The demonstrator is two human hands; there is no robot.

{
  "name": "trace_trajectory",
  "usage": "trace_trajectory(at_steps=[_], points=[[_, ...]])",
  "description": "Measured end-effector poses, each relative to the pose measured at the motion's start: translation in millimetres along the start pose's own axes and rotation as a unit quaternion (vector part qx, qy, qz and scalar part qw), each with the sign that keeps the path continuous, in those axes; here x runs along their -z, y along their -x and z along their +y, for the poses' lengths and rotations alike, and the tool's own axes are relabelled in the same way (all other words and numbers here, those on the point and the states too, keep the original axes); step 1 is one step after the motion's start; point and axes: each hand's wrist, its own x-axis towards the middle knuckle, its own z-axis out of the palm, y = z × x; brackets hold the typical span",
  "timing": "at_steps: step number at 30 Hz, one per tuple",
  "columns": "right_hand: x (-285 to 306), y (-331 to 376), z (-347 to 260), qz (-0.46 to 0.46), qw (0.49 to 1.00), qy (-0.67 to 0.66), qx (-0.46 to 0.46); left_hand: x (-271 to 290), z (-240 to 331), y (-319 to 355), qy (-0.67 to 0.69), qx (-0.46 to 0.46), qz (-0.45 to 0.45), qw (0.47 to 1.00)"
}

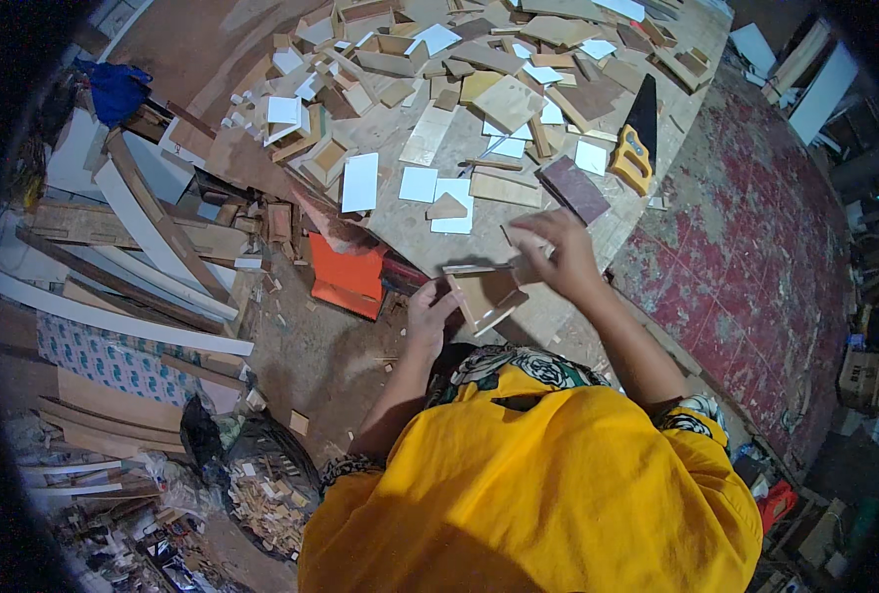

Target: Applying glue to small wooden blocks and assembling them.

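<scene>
A small open wooden box [476, 293] with thin pale walls is tilted at the table's near edge. My left hand [428, 314] grips its left side, fingers closed on the wall. Over the box's right end is my right hand [558, 252], its fingers bent and pinched together; whatever small piece they may hold is hard to make out. Just beyond the right hand lies a dark brown flat board [573, 190]. White rectangular panels [419, 184] and a small brown wood offcut [446, 206] lie beyond the box.
A handsaw with a yellow handle [633, 158] lies near the table's right edge. Several small wooden boxes and offcuts [390, 54] crowd the far side. An orange sheet [346, 277] sits left of the table. Curved boards [153, 232] and a black bag of scraps [266, 484] stand further left.
</scene>
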Motion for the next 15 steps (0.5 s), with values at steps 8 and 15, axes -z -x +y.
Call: trace_trajectory(at_steps=[8, 15], points=[[-15.1, -25.9, 33.4, -0.076, 0.992, 0.035, -0.096, 39.9, -1.5, 6.4, 0.226, 0.07, 0.123, 0.964], [-94.9, -49.9, 60.2, -0.188, 0.967, 0.109, -0.131, 59.0, 11.2, 19.2, 0.254, 0.04, 0.139, 0.956]])
